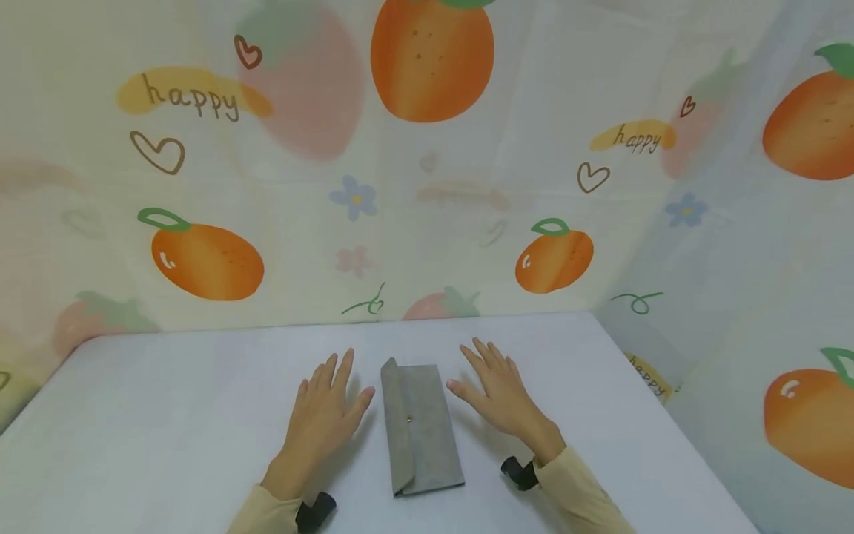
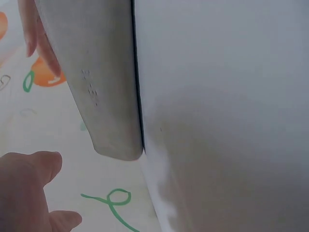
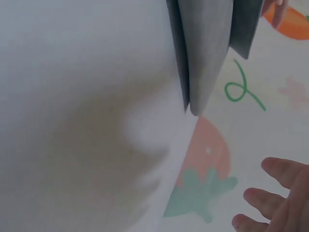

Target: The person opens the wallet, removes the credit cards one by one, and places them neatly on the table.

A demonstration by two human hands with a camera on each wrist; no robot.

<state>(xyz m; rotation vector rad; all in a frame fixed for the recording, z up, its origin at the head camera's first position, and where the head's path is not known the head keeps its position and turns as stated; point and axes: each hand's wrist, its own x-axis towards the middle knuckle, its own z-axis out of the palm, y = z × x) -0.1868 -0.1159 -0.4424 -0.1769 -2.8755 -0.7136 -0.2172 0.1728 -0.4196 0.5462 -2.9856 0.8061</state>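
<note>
A long grey wallet-like case (image 1: 430, 430) lies on the white table, its flap (image 1: 398, 437) folded over along the left side, with a small metal snap (image 1: 410, 419) near the middle. To its left hovers my left hand (image 1: 323, 423), fingers straight and spread, apart from the case. My right hand (image 1: 500, 397) is held over the table on the other side, also with fingers extended and touching nothing. The left wrist view shows faint marks on the grey flap (image 2: 104, 87). In the right wrist view, the case's edges (image 3: 205, 53) stand slightly parted.
The white table (image 1: 167, 415) reaches back to a cloth backdrop (image 1: 427, 163) printed with oranges, strawberries and the word "happy". Another stretch of the cloth (image 1: 734, 297) hangs along the right side. Black wrist cameras (image 1: 316, 512) sit at both sleeve cuffs.
</note>
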